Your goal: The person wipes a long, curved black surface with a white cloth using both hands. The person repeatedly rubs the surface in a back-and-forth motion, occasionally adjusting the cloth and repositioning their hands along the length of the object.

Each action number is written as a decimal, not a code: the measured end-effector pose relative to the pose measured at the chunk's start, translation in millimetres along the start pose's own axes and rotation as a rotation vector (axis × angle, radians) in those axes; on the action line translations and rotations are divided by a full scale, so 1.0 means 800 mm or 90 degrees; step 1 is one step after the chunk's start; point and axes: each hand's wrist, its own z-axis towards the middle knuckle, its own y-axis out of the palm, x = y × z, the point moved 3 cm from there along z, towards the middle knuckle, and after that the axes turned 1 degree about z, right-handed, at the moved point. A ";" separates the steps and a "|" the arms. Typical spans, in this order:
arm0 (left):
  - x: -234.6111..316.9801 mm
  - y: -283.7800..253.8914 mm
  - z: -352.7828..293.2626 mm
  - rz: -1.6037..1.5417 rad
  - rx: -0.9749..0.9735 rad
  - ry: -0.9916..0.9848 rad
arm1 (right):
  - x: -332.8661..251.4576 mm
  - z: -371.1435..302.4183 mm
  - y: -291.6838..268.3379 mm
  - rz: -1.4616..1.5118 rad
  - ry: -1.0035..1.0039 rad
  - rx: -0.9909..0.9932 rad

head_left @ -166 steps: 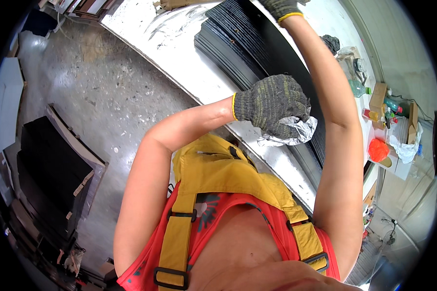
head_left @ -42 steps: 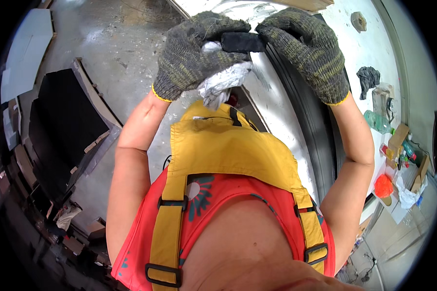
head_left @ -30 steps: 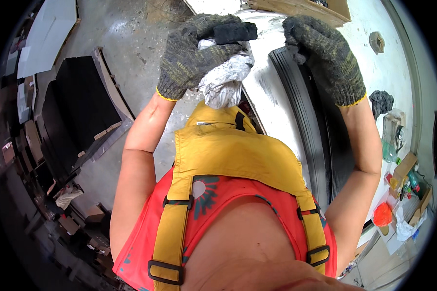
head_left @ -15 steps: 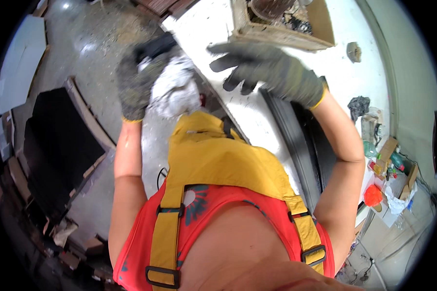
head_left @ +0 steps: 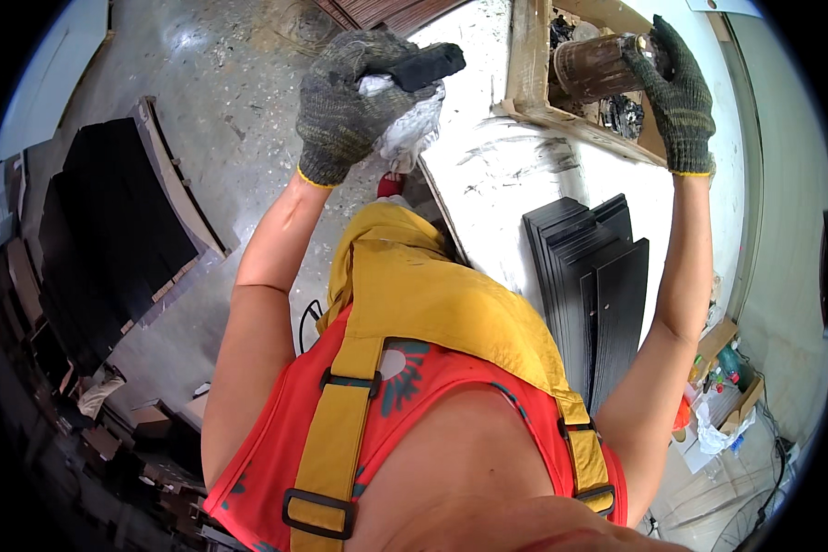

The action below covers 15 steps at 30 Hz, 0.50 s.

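My gloved left hand [head_left: 348, 97] is closed on a black block-like piece [head_left: 430, 67] and a crumpled white rag [head_left: 412, 129], out over the left edge of the white table. The piece's exact kind is unclear. At the upper right, my gloved right hand [head_left: 679, 97] has its fingers round the end of a brown, stained jar [head_left: 596, 69]. The jar lies tilted over a shallow wooden box [head_left: 524, 64] that holds dark, smeared bits. Below the box, a stack of black boards [head_left: 584, 285] rests on the table.
The white table [head_left: 488, 198] carries dark smears. Reddish-brown slats [head_left: 386, 17] lie past its far left corner. On the concrete floor to the left stand large black panels [head_left: 110, 239]. Cluttered odds and ends, among them a white plastic bag [head_left: 722, 428], lie at the lower right.
My right hand has moved right and up from above the table's middle and taken hold of the jar. The left hand has shifted right with the black piece and rag.
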 end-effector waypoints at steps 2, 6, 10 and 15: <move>-0.002 0.010 0.012 -0.025 -0.008 0.057 | -0.005 -0.004 -0.004 -0.004 0.003 0.003; 0.008 0.028 0.030 0.018 -0.039 0.069 | -0.021 -0.011 -0.011 0.008 0.021 0.006; -0.001 0.056 0.037 -0.012 -0.050 0.027 | -0.060 -0.015 -0.025 0.008 0.075 0.078; -0.001 0.079 0.040 -0.031 -0.107 -0.060 | -0.065 -0.002 -0.024 -0.039 -0.077 0.107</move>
